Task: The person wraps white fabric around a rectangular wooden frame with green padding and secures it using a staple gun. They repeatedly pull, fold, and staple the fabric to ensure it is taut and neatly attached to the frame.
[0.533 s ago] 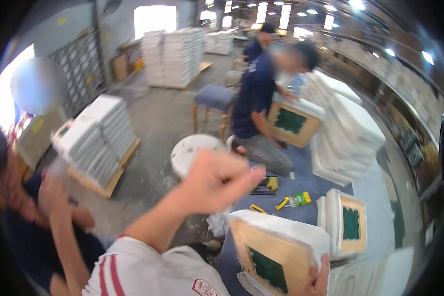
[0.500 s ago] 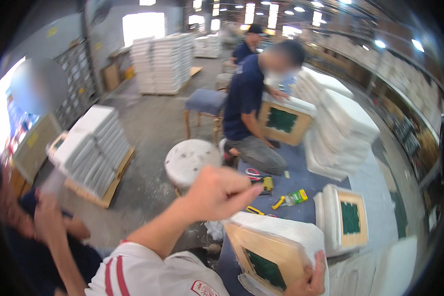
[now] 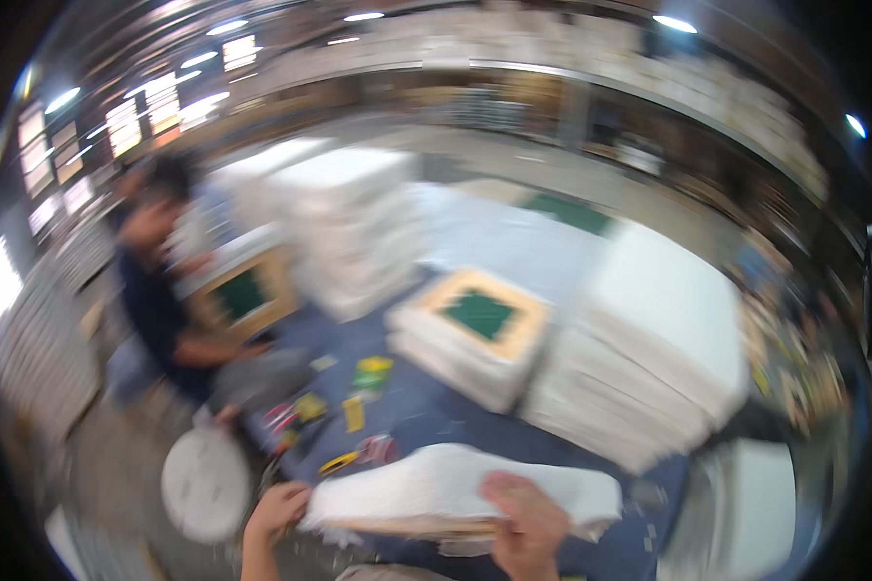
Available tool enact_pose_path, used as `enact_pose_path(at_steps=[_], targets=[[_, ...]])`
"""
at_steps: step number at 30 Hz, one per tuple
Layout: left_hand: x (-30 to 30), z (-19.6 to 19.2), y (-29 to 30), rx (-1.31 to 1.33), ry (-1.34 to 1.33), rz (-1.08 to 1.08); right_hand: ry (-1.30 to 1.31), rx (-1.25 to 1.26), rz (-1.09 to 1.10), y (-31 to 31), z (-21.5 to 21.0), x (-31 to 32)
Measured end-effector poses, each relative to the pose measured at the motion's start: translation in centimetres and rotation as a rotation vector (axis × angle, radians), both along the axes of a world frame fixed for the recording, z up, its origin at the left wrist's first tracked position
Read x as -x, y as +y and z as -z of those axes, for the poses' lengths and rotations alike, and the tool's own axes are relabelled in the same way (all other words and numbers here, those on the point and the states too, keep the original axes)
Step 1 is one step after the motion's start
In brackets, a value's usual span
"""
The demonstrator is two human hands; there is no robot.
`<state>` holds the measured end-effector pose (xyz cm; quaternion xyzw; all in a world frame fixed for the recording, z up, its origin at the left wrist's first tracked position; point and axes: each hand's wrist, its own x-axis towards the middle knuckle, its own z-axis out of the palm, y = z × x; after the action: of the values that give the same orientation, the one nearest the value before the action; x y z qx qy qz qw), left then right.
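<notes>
Blue cloth (image 3: pixel 434 414) carries a yellow tool (image 3: pixel 339 464) just beyond the left grip (image 3: pixel 279 509), stacked pads (image 3: pixel 639 363) beyond the right grip (image 3: pixel 526 523).

The near cushion (image 3: pixel 407 489) is white; panel (image 3: pixel 516 302), tan around green; work surface (image 3: pixel 434 426), blue; co-worker's shirt (image 3: pixel 160 315), probably navy.

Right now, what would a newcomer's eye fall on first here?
First, the white padded piece at bottom centre, the left hand at its left end and the right hand against it. Beyond it, a green panel stands out inside a pale wooden frame. A big white stack rises to the right, and a co-worker in dark clothing sits low at left.
</notes>
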<state>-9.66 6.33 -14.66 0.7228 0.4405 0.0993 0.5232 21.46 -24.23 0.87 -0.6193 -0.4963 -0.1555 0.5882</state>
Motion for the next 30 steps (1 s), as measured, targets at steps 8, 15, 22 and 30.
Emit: enact_pose_path(at_steps=[8, 15, 22, 30], targets=[[-12.9, -1.6, -7.8, -0.402, -0.298, 0.214, -0.124, -0.194, 0.323, -5.8, 1.8, 3.3], [-21.8, -5.1, -19.8, -0.305, -0.606, 0.791, -0.050, -0.237, 0.522, -10.5, 3.6, 5.8], [-24.3, -5.3, -23.9, -0.225, -0.679, 1.030, 0.088, -0.381, 0.697, -18.3, 9.3, 8.5], [-24.7, -5.4, -22.6, -0.263, -0.670, 0.993, 0.304, -0.505, 0.914, -21.8, 11.5, 10.6]])
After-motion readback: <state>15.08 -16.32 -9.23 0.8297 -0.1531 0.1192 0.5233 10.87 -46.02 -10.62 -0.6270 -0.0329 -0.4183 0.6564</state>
